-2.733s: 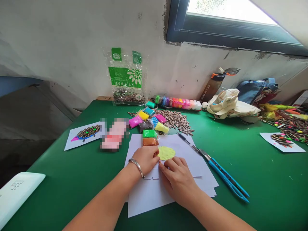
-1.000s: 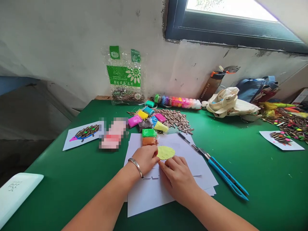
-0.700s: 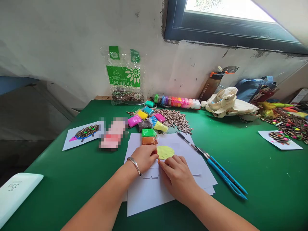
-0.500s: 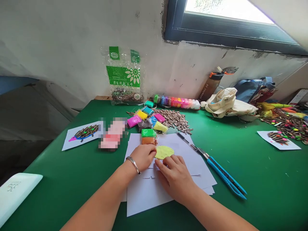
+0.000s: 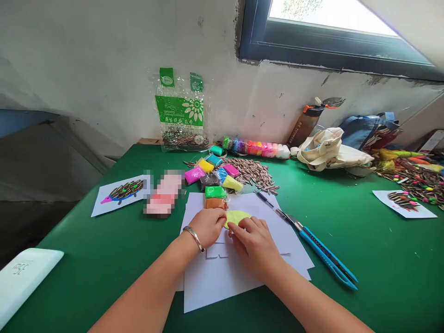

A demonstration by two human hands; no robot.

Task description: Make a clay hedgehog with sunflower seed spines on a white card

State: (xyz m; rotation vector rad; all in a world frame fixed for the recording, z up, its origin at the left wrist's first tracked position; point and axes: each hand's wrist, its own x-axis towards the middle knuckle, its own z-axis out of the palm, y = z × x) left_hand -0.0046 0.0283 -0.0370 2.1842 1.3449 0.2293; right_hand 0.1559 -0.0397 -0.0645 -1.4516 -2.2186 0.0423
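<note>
A flat, rounded piece of pale yellow modelling clay lies on the upper part of the white paper. At its left edge, my left hand is closed, fingertips pinching the rim. My right hand is closed too, its curled fingers at the clay's lower edge and covering part of it. Just beyond the clay sit an orange-brown clay packet and a green clay packet. What lies under the fingertips is hidden.
Clay packets and loose sunflower seeds spread behind the paper. At right lie a pen and blue tweezers. Seed-covered hedgehog pictures are on a left card and a right card. A white device is front left.
My right hand has shifted slightly up and over the clay, covering more of its lower right part. My left hand stays at the left edge.
</note>
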